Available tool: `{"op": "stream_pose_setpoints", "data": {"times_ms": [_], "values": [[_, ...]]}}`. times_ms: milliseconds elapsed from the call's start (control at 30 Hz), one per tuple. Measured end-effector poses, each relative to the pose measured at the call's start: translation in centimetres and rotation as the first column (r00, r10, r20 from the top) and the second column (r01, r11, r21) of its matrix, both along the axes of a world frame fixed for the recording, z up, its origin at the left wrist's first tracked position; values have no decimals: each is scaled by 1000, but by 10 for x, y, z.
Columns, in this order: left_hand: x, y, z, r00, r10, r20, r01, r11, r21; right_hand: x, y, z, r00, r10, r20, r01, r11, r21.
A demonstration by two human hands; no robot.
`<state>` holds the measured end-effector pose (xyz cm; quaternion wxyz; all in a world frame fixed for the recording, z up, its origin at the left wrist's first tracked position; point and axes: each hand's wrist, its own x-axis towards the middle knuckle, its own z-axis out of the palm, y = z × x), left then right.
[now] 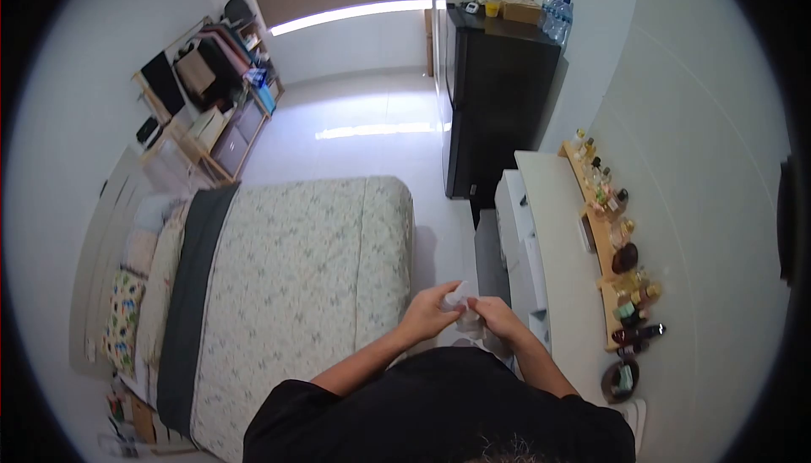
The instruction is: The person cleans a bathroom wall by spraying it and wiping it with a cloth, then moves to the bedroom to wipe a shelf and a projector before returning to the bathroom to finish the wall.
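Near the bottom centre, my left hand has its fingers closed round a small whitish, translucent object, too small to identify. On the other side of it, my right hand pinches the same object with its fingertips. Both hands are close together in front of my body, above the narrow strip of floor between the bed and the white dresser. Part of the object is covered by my fingers.
A bed with a patterned cover lies left. The white dresser stands right, with bottles on wooden stands. Ahead is a black refrigerator. A clothes rack stands at the far left.
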<state>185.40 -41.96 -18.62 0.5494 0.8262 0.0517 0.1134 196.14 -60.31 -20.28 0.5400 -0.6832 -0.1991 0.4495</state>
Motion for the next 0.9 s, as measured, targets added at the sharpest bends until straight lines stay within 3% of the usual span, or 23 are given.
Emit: {"op": "stream_pose_setpoints", "data": {"times_ms": [100,167,233,300,333,367,433,533,633,667,800,900], "values": [[81,36,-2,999,-36,20,34,996,78,62,31,-18,987,-145,-74,152,983,105],[124,56,-9,998,-13,-68,17,998,55,107,54,-37,983,-134,-123,147,984,105],[175,82,-1,999,50,-20,-46,985,165,168,91,-29,999,-20,35,20,1000,5],[201,104,7,964,189,-185,-208,974,-91,213,120,-25,995,48,88,-45,998,-39],[219,122,4,967,206,-153,-229,962,-148,244,140,-25,993,115,26,-116,993,39],[238,144,1,965,217,-151,-238,961,-139,272,162,-21,982,185,-28,-180,976,121],[271,184,-6,961,268,-70,-274,958,-84,310,204,2,979,203,7,-203,977,57],[320,232,-8,936,351,-26,-350,922,-164,367,266,2,946,266,186,-289,951,109],[368,277,-18,934,344,-94,-356,916,-187,408,318,-1,935,276,224,-308,943,125],[384,289,-17,947,303,-109,-321,914,-246,423,333,1,945,308,111,-321,940,120],[450,341,-12,965,212,-155,-253,905,-342,475,377,-11,940,217,263,-240,969,59],[499,374,-7,964,181,-194,-240,906,-348,521,401,-12,956,186,227,-201,979,44]]}}
